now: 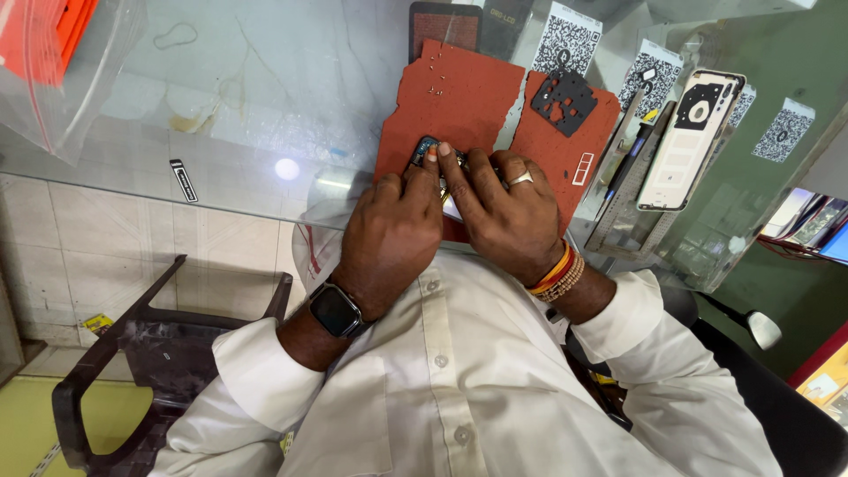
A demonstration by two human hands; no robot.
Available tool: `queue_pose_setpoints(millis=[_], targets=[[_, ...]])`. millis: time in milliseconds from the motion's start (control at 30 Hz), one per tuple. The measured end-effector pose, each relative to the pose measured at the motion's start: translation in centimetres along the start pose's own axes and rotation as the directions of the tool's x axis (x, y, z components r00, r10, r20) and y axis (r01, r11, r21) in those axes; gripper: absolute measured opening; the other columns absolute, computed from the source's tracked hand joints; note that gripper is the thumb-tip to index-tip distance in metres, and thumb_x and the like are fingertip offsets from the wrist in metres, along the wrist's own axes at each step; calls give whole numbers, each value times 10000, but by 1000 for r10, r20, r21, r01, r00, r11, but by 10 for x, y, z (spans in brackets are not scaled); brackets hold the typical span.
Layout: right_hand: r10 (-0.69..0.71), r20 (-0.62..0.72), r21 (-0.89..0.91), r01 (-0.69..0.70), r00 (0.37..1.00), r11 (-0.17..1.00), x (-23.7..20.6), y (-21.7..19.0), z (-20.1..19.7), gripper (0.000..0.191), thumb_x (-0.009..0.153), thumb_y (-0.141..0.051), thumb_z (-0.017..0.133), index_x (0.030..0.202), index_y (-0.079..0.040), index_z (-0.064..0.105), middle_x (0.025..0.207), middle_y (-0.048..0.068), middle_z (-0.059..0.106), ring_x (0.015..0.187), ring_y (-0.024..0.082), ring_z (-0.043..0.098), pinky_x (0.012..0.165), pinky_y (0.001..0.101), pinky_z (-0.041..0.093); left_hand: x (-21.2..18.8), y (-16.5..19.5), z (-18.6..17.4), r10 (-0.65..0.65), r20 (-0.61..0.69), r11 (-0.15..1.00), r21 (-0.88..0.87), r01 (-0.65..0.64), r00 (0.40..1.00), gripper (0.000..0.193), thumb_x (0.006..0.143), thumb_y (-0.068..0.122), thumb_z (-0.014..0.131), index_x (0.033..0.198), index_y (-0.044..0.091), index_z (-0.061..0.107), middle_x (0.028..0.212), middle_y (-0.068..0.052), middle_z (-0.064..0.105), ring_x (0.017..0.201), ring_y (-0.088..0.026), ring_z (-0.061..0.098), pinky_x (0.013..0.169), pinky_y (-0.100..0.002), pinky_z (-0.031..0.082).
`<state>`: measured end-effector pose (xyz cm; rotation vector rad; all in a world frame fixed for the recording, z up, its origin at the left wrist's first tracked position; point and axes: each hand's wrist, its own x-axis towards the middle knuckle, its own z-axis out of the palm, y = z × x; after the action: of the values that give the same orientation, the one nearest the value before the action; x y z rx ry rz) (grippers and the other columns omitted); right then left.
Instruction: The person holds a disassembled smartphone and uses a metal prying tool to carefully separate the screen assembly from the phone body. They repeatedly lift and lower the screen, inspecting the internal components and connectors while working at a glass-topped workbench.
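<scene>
Both hands meet over a small dark circuit board [426, 148] at the near edge of a red work mat [459, 97]. Left hand [389, 234], with a smartwatch [336, 311] on its wrist, pinches the board's near-left end between curled fingers, its thumb pressing on top. Right hand [508, 216], wearing a ring and thread bracelets, is closed as well, its thumb tip lying against the left thumb on the board; whether it grips the board or only steadies it I cannot tell. The board sits just beyond the fingertips, its long axis running roughly left to right, and each hand is about equally close. Further right of the right hand lies a second red mat [565, 150] with a black perforated plate [564, 99], and beyond that an opened phone back housing [689, 146] on the glass counter [265, 97].
</scene>
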<state>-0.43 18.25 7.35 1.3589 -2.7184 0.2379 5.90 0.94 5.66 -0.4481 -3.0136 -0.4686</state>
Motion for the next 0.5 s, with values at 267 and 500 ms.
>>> queue_pose_setpoints(millis=[267,500], targets=[[-32,17,-14,32,999,999,1,3,-2,496,931,-151,656,1404,0,650,1180,126,654,994,266,619,866,393,548,2,2,0,20,25,996,84,-22,1000,291,860,78,644,1096,-58,748,1274,-125,683,800,-209,566,717,-340,546],[-94,48,24,93,994,995,6,14,-5,482,936,-158,655,1389,7,653,1145,82,649,945,218,601,848,372,526,3,4,1,16,25,995,97,-18,1000,328,870,80,637,1144,-69,737,1264,-127,681,841,-222,589,740,-346,557]])
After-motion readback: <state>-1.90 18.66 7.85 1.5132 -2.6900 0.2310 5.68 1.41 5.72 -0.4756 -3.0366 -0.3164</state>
